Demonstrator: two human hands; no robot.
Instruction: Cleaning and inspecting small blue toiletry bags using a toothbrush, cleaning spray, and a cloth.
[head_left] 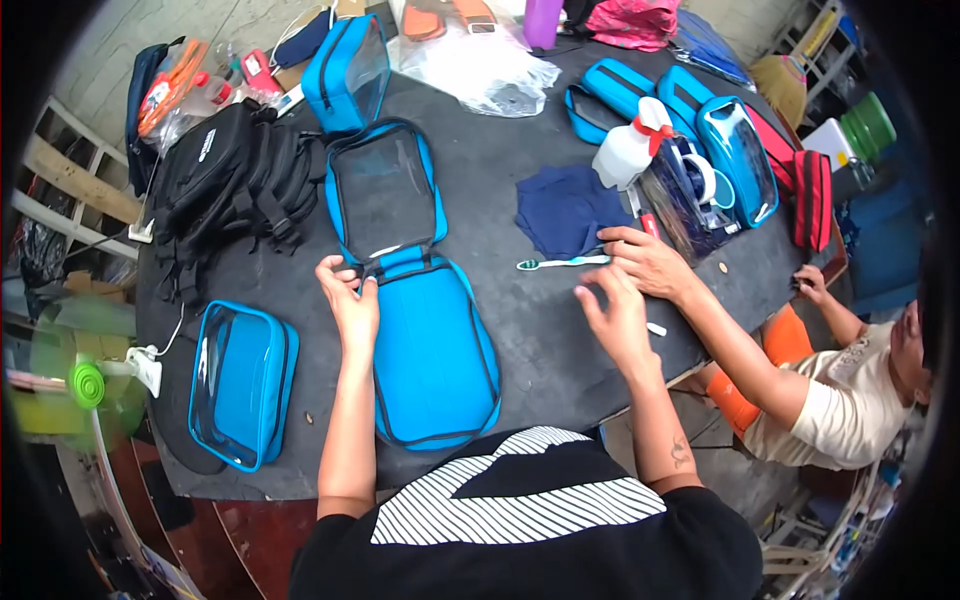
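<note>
A blue zip bag (430,340) lies unfolded before me, its clear mesh-like lid (385,185) laid back away from me. My left hand (352,305) pinches the bag's left edge by the fold between the two halves. To the right, my right hand (618,315) is raised over the table with thumb and fingers apart, seemingly holding nothing. Just beyond it lies a white and teal toothbrush (545,265), beside a folded navy cloth (565,210). Another person's hand (650,263) rests against the toothbrush's handle end, very near my right fingers.
A blue clear-fronted case (243,385) stands at left, below a black backpack (215,165). Another blue case (347,75) stands behind. At right are a spray bottle (630,148), several blue pouches (738,160) and a red pouch (812,200). A co-worker (840,400) sits right.
</note>
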